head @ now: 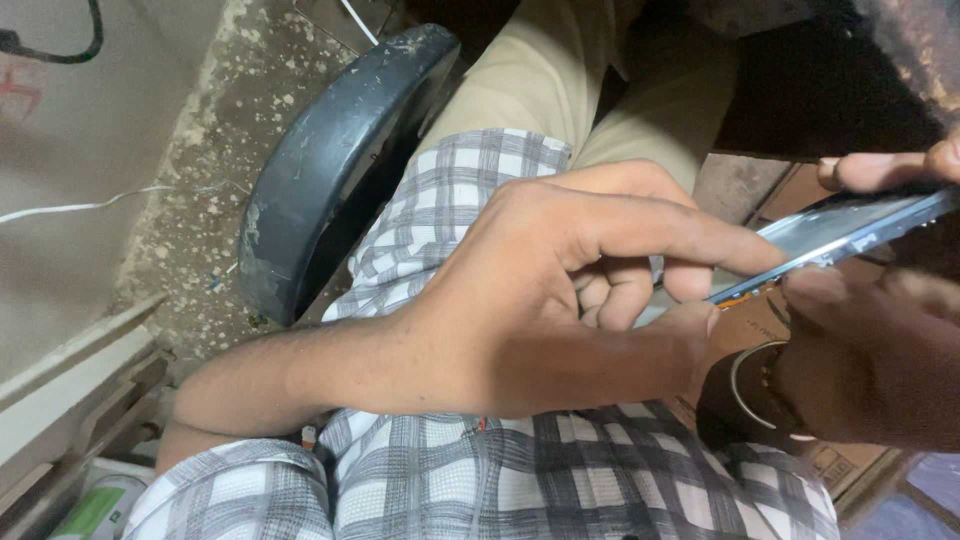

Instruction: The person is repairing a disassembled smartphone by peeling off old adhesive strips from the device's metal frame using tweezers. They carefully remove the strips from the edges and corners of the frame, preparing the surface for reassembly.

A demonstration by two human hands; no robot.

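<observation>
A thin flat phone (850, 225) with a bluish glass face is seen almost edge-on at the right. My left hand (560, 290) reaches in from the lower left in a plaid sleeve. Its index fingertip and thumb pinch the phone's near end, and the other fingers are curled in. My right hand (880, 340), with bangles on the wrist, grips the phone from the right. Its thumb lies under the near edge and its fingertips show above the far edge. Most of the phone's underside is hidden.
A dark, scuffed plastic chair seat (330, 150) sits behind my left arm, with khaki trousers (560, 70) beside it. A brown cardboard box (760, 320) lies under the hands. The speckled concrete floor (200, 150) carries a white wire (80, 208). A green-and-white container (95, 505) is at bottom left.
</observation>
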